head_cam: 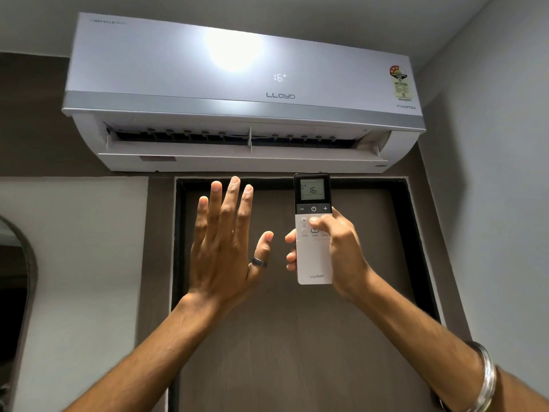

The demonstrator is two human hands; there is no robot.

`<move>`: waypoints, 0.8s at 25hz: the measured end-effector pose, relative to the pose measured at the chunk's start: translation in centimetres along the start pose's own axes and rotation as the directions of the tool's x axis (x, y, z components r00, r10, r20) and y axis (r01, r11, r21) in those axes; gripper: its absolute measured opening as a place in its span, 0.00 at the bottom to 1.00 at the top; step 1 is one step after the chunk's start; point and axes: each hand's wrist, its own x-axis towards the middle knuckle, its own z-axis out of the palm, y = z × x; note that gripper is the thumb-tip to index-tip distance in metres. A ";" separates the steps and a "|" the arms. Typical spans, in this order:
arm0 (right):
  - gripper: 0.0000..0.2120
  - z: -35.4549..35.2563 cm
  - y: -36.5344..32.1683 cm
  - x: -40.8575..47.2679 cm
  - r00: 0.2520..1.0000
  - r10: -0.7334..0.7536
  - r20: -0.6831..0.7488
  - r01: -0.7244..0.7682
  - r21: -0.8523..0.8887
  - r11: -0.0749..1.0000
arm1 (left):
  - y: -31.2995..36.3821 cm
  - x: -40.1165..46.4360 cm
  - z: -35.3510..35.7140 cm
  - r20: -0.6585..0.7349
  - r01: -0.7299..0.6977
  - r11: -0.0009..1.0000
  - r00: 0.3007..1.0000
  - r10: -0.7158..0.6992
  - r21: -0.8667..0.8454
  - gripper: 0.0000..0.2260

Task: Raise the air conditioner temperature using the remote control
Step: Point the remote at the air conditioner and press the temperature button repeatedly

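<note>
Gripping the slim white-and-black plastic remote control at centre frame, your right hand wraps its lower half, thumb on the pale buttons. It looks light, rigid and smooth, so hold firm. Your left hand hangs spread, empty. The white wall air conditioner above reads 16.

Grey-white walls; brown panel band upper left. Dark-framed brown door centre, frame top edge black. Arched mirror edge far left. Ceiling pale grey, evenly lit.
</note>
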 end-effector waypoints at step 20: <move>0.15 0.4 0.5 0.0 1.000 -0.027 -0.006 0.026 -0.057 0.998 | -0.7 -0.3 0.6 -0.019 0.019 0.999 1.000 -0.019 -0.031 0.33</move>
